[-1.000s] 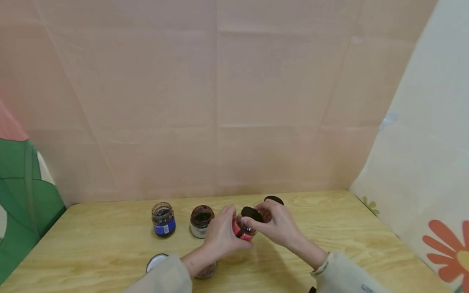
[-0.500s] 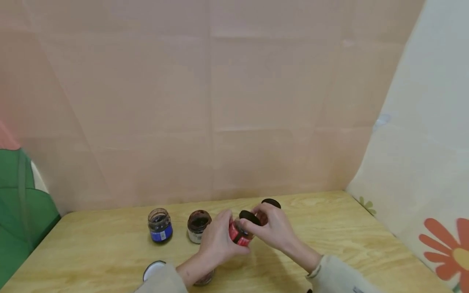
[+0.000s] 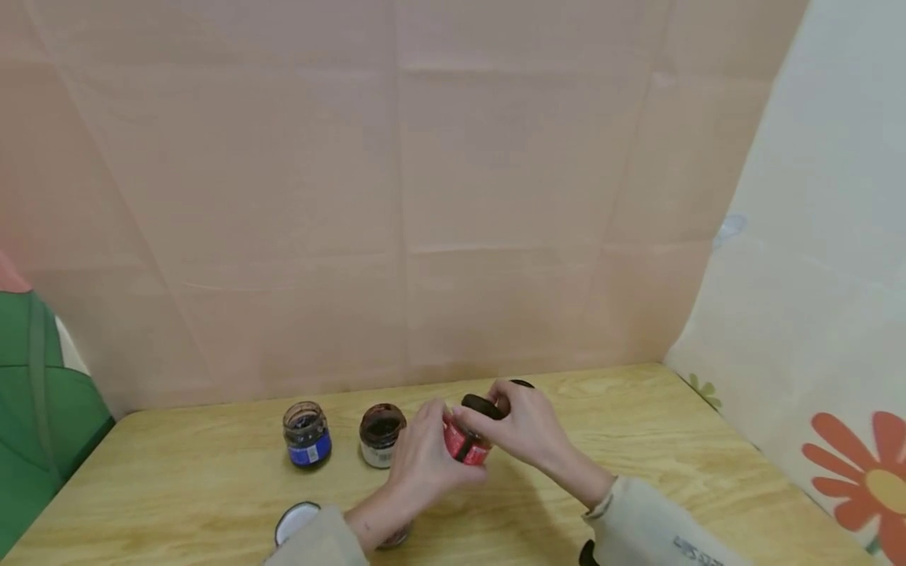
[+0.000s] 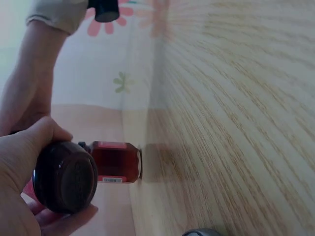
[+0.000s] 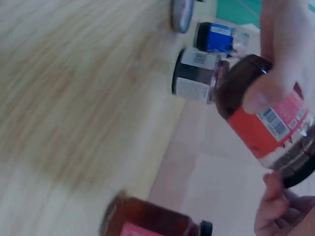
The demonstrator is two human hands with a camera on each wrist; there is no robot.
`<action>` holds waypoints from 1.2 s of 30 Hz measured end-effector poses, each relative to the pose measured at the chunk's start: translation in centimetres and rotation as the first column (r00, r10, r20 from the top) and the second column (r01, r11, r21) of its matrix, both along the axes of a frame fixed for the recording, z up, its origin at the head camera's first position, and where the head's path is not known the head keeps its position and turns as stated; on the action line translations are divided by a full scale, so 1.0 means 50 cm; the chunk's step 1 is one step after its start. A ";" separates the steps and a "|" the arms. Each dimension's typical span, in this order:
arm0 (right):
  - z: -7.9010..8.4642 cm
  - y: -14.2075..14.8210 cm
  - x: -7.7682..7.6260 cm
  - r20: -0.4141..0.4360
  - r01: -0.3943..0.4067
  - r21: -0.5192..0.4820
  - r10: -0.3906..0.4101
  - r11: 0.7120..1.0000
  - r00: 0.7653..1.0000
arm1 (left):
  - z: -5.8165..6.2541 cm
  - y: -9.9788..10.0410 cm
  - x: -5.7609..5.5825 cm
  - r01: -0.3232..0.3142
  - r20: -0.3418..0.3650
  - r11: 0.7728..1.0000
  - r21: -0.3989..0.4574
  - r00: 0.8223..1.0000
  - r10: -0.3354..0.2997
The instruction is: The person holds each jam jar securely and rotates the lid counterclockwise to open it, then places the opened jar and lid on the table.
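Observation:
My left hand grips a glass jar with a red label, held above the table and tilted. At its mouth sits a black lid, pinched by the thumb and fingers of my right hand. In the right wrist view, the red label with its barcode shows on the jar, and fingertips touch the lid. The jar's dark base faces the left wrist camera. Much of the jar's far side is hidden behind my left fingers.
Left of my hands stand two lidless jars, one blue-labelled, one white-labelled. A white-lined lid lies nearer, beside a jar half hidden by my left forearm. Behind my right hand stands another red-labelled jar with a dark top.
The head view has shifted slightly. My right hand has turned a little at the lid, which looks flatter on the mouth, and covers more of the jar behind. Both grips stay.

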State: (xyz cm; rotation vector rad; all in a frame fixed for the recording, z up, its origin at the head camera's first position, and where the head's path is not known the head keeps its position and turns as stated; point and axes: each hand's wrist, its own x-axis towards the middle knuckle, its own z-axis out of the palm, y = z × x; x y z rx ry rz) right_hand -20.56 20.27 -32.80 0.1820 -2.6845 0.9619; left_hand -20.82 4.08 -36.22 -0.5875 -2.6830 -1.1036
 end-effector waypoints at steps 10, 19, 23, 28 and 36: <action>-0.002 -0.002 -0.003 -0.024 -0.039 -0.101 0.036 0.994 0.999 | 0.003 -0.002 -0.008 0.038 -0.027 0.998 0.051 0.999 -0.037; -0.018 -0.004 -0.001 -0.149 -0.076 -0.075 0.064 0.994 0.987 | -0.015 -0.005 -0.009 0.078 -0.007 0.986 0.145 0.997 -0.078; -0.026 -0.007 0.001 -0.188 -0.074 -0.089 0.056 0.993 0.980 | -0.019 -0.007 -0.010 0.098 -0.008 0.979 0.180 0.995 -0.098; -0.030 -0.011 0.006 -0.187 -0.083 -0.123 0.059 0.989 0.981 | -0.024 -0.013 -0.012 0.128 0.003 0.970 0.205 0.991 -0.131; -0.033 -0.013 0.012 -0.198 -0.102 -0.127 0.076 0.987 0.977 | -0.032 -0.020 -0.016 0.169 -0.008 0.967 0.190 0.985 -0.171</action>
